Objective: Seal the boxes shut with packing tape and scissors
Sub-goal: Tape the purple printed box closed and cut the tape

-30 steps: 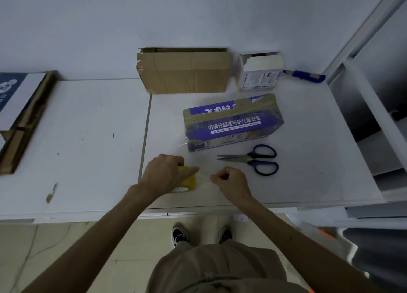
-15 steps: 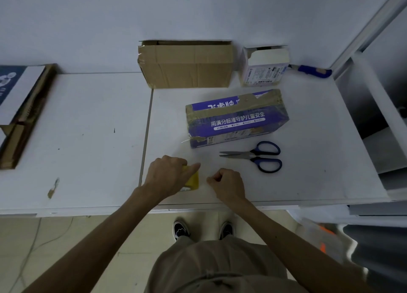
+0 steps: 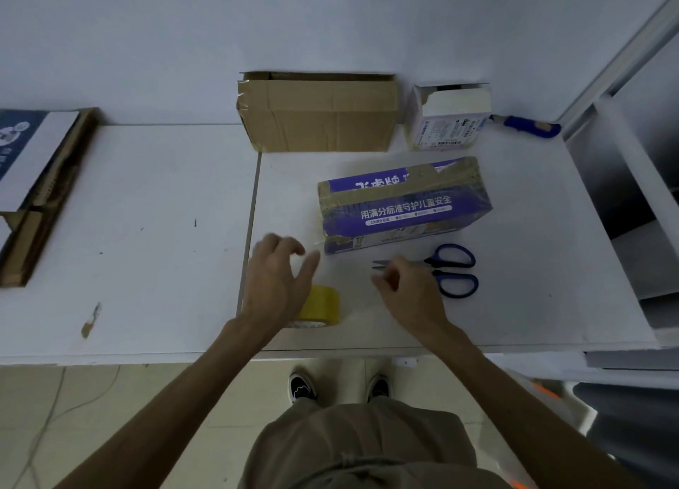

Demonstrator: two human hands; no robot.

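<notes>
Yellow roll of packing tape [image 3: 325,306] is seen lying on the white tabletop [image 3: 147,213] near the front edge, partly covered by the left hand [image 3: 277,279]. The left hand is held over the roll with fingers spread wide and thumb out. Nothing is gripped, and contact with the roll cannot be told.

The right hand [image 3: 408,290] is held just right of the roll, fingers curled in toward the thumb. Whether anything is pinched there cannot be told.

Blue-handled steel scissors [image 3: 430,262] are laid flat on the tabletop, blades closed and pointed left, the blades partly hidden behind the right hand's knuckles.

A purple printed carton [image 3: 404,205] with white Chinese lettering is placed just behind the scissors, bands of brownish tape wrapped over its top and ends.

A plain brown cardboard box [image 3: 319,117] is set against the wall behind the purple carton, with tape seen on its left corner. A small white box [image 3: 448,121] with its top flap raised is stood just right of it. A blue-handled utility knife [image 3: 529,124] is laid beside that, by the wall.

Flattened brown cardboard [image 3: 47,201] is stacked at the far left of the tabletop, with a blue-and-white printed sheet on top. Dark shoes [image 3: 303,387] are seen on the beige floor below the tabletop edge.
</notes>
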